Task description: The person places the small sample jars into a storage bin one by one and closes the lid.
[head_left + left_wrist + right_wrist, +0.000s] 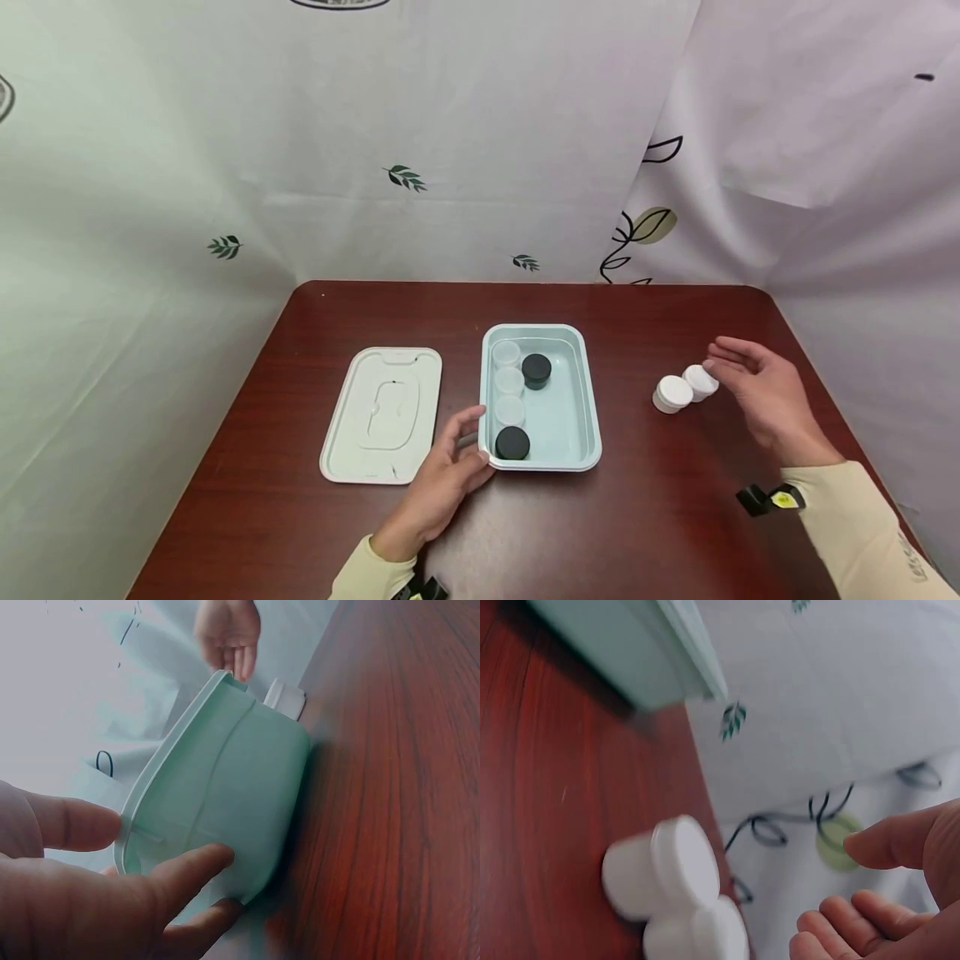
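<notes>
A pale blue-green plastic box (558, 408) sits on the table without a cover. Inside, along its left side, are several small round jars: a column of clear ones, such as this clear jar (509, 382), a black-topped jar (513, 443) at the near end and another black-topped jar (536, 371) beside the column. My left hand (448, 471) holds the box at its near left corner, thumb at the rim and fingertips against the outer wall (225, 780). My right hand (765, 400) hovers, fingers loosely extended, beside two white jars (672, 393) standing together; nothing is in it.
A flat white lid (382, 417) lies on the brown table (570, 533) left of the box. Patterned white cloth (480, 142) hangs behind the table and at both sides.
</notes>
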Available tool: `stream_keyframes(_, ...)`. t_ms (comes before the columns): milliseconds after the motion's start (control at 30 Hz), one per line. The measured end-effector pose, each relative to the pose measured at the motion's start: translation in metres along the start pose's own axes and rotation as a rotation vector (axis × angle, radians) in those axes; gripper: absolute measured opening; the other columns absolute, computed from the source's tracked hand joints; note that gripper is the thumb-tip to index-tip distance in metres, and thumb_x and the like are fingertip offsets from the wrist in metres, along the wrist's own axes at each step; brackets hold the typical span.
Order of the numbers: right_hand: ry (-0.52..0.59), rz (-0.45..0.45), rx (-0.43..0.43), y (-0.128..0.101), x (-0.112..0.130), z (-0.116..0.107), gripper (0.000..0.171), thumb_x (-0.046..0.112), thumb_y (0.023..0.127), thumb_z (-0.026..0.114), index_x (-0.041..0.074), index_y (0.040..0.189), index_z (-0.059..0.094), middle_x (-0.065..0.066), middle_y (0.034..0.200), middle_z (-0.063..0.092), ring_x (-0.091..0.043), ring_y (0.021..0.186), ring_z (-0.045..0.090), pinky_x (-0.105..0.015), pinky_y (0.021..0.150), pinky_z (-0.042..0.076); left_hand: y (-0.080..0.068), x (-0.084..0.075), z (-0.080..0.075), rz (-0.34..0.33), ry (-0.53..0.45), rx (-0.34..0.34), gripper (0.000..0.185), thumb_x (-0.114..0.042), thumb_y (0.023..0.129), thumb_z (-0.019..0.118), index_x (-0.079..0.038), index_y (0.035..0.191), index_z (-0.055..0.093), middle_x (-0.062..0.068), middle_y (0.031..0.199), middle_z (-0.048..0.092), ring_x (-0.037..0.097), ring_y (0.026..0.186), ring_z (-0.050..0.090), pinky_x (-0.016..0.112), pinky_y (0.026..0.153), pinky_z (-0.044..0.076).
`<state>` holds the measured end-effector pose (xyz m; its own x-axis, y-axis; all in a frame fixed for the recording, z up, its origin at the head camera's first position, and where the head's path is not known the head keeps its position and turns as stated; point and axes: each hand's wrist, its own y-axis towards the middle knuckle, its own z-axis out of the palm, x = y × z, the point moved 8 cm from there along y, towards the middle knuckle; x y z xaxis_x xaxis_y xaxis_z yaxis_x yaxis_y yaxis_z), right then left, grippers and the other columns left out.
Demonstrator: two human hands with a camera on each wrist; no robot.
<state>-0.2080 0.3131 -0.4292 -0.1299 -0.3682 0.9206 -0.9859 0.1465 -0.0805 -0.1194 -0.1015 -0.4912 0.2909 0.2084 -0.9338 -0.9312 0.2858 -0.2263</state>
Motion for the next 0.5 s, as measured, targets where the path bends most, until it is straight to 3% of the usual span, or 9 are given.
stream_keyframes(100,0.018,0.033,-0.029,0.003,-0.017,-0.010,0.063,0.025,0.102,0.072,0.003,0.155,0.048,0.032,0.110,0.062,0.020,0.097,0.061,-0.004,0.081,0.050,0.000,0.001,-0.001,-0.002,0.002,-0.001,0.063,0.002,0.103,0.050,-0.011,0.161,0.031,0.025,0.158,0.030,0.027,0.135,0.054,0.033,0.104,0.052)
stream_keyframes(233,0.146,0.051,-0.034,0.005,-0.039,-0.017,0.055,0.019,0.099,0.075,0.009,0.149,0.054,0.031,0.107,0.067,0.017,0.094,0.065,-0.006,0.079,0.051,0.001,0.001,0.000,-0.001,0.002,-0.001,0.063,0.002,0.103,0.050,-0.011,0.161,0.031,0.025,0.158,0.030,0.027,0.135,0.054,0.034,0.104,0.052)
stream_keyframes(400,0.350,0.060,0.004,0.005,-0.060,-0.011,0.042,0.010,0.096,0.077,0.018,0.134,0.060,0.026,0.106,0.072,0.012,0.095,0.068,-0.009,0.079,0.054,0.000,0.000,0.001,0.000,-0.002,0.002,0.063,0.002,0.102,0.050,-0.010,0.161,0.031,0.025,0.158,0.030,0.026,0.134,0.054,0.034,0.104,0.051)
stream_keyframes(500,0.416,0.070,0.032,0.005,-0.069,-0.004,0.044,0.006,0.095,0.077,0.017,0.134,0.059,0.024,0.108,0.072,0.010,0.098,0.068,-0.010,0.080,0.055,0.000,-0.001,0.001,0.001,-0.002,0.002,0.062,0.002,0.103,0.049,-0.010,0.161,0.031,0.025,0.158,0.030,0.026,0.134,0.054,0.034,0.104,0.052)
